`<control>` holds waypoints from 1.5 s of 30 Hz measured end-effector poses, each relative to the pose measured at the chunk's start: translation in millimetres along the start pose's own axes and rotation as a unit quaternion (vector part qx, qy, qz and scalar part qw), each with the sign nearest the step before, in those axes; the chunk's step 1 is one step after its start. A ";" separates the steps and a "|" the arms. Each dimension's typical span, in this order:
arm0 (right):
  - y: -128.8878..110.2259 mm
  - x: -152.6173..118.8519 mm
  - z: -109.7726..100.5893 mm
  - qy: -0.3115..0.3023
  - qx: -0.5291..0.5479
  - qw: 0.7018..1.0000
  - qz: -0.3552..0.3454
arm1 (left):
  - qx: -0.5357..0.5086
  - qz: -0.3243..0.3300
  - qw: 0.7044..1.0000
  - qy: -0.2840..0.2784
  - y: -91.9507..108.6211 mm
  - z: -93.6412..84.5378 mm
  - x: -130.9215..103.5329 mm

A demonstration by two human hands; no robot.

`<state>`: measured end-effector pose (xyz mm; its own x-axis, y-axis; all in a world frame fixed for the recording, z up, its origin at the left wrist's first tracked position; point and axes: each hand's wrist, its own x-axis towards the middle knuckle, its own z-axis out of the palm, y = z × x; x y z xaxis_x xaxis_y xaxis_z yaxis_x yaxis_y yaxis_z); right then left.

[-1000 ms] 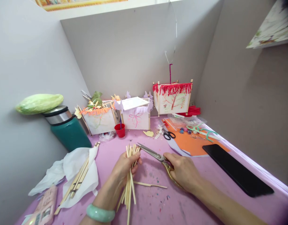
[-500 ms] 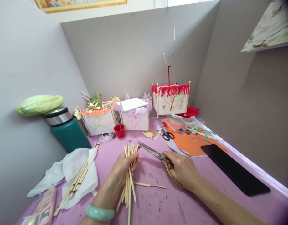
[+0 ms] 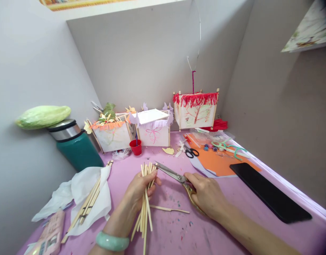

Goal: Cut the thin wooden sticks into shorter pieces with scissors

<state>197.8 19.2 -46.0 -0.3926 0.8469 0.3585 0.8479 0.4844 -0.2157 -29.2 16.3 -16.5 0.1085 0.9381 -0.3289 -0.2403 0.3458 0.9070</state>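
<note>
My left hand is closed around a bundle of thin wooden sticks, which fan out above and below the fist. In my right hand are gold-handled scissors, gripped by the handles. Their blades point left, and the tips are at the upper ends of the sticks; whether they touch a stick I cannot tell. A single loose stick lies on the purple tabletop between my hands. My fingers hide part of the bundle and of the scissor handles.
Three paper lanterns, orange-fringed, purple-fringed and red-fringed, stand at the back, near a red cup. Left are a green bottle and tied sticks on white tissue. Right are black-handled scissors, orange paper and a black slab.
The scissors in my right hand have come slightly left, their tips now at the tops of the sticks. My left hand keeps its hold on the bundle. The view has shifted slightly.
</note>
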 end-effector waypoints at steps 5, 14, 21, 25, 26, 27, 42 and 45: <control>0.3 -0.6 -0.4 0.007 0.000 1.000 0.000 | -0.003 -0.011 1.000 -0.028 -1.5 -3.6 2.0; 6.9 4.2 -1.4 -0.050 -0.055 0.997 0.001 | -0.032 0.010 0.999 -0.009 5.7 5.4 -6.0; 9.0 3.3 -0.8 0.017 0.012 1.000 0.014 | -0.048 -0.002 0.999 -0.002 8.8 5.0 -6.3; 5.9 2.1 -2.1 0.015 -0.002 1.000 -0.013 | -0.031 -0.027 0.999 0.021 4.5 4.3 -2.9; 5.4 2.2 -2.1 0.013 -0.007 1.000 -0.015 | -0.028 -0.030 0.999 0.022 4.0 4.3 -2.6; 5.0 2.4 -1.9 0.012 -0.009 1.000 -0.015 | -0.027 -0.028 0.999 0.019 3.8 4.2 -2.6; 7.2 2.2 -1.2 -0.012 0.025 1.000 -0.014 | -0.006 -0.015 0.999 -0.036 0.2 -5.1 -0.3; 7.8 1.9 -1.3 -0.015 0.019 1.000 -0.016 | -0.003 -0.033 0.999 -0.038 1.4 -4.5 -0.6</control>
<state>204.1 24.3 -45.9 -0.4309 0.8363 0.3391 0.8202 0.5196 -0.2393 -34.0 16.4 -16.2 0.1966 0.9090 -0.3677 -0.2359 0.4078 0.8821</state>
